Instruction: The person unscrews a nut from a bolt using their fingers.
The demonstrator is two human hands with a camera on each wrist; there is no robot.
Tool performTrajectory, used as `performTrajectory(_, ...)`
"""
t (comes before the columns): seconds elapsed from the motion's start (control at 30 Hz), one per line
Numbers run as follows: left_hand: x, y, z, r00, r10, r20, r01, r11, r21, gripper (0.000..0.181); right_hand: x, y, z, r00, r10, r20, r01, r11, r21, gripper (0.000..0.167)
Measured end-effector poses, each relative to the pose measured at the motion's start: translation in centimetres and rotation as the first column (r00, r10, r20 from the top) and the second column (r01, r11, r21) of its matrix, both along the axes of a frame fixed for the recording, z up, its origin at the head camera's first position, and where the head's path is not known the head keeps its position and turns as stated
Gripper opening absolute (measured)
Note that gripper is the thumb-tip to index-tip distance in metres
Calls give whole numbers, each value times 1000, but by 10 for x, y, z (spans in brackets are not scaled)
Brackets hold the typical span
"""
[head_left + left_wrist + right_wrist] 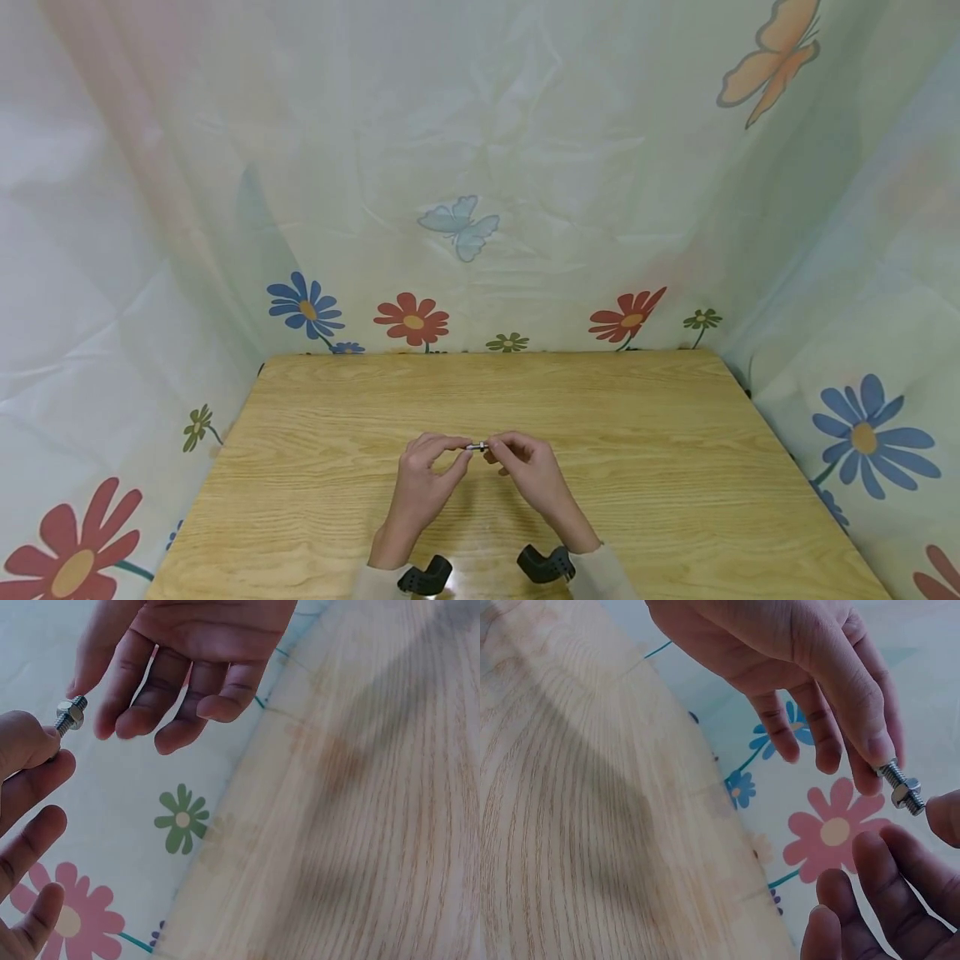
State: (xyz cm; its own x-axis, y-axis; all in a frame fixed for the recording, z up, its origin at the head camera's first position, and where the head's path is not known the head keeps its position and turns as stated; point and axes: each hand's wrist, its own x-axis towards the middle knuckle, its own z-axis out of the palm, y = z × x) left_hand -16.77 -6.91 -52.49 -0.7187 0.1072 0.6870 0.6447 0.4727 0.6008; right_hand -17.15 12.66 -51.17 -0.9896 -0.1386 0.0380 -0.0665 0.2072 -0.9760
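Observation:
Over the table, my left hand (426, 483) pinches a small metal bolt (891, 774) between thumb and fingers. The fingers hide the bolt's head end. A hex nut (70, 715) sits on the threaded shaft, with a short bit of thread showing past it. Facing it from the other side is my right hand (537, 480), its thumb and fingertips close around the bolt's free end. In the right wrist view the right thumb (946, 817) is right by the bolt tip, and the fingers stand apart from the nut. Whether the thumb touches the tip, I cannot tell.
A wood-grain table (315, 417) lies beneath both hands. Behind it and at both sides hangs a pale curtain (525, 167) printed with flowers and butterflies. Each wrist wears a black camera mount (426, 575).

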Motion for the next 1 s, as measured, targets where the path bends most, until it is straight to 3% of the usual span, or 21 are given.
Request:
performTrajectory(0.23,0,-1,-1,1000,-12,-10,12,1000,-5,20,0,0,0,999,46,7,-46,999,19,33)
performTrajectory(0.5,-1,-2,-3,1000,-29,5,29,999,-13,19,1,0,4,996,89,-17,-89,996,6,23)
performTrajectory(0.7,-1,-3,-1,1000,-20,1,20,1000,-21,18,2,1,5,989,114,-97,-115,993,-6,26)
performTrajectory(0.9,0,-4,1,1000,-8,19,9,999,-36,17,2,3,5,965,154,-212,-167,985,-48,28)
performTrajectory(1.0,0,-4,1,1000,-10,18,10,999,-35,18,1,2,7,964,140,-227,-160,985,-70,29)
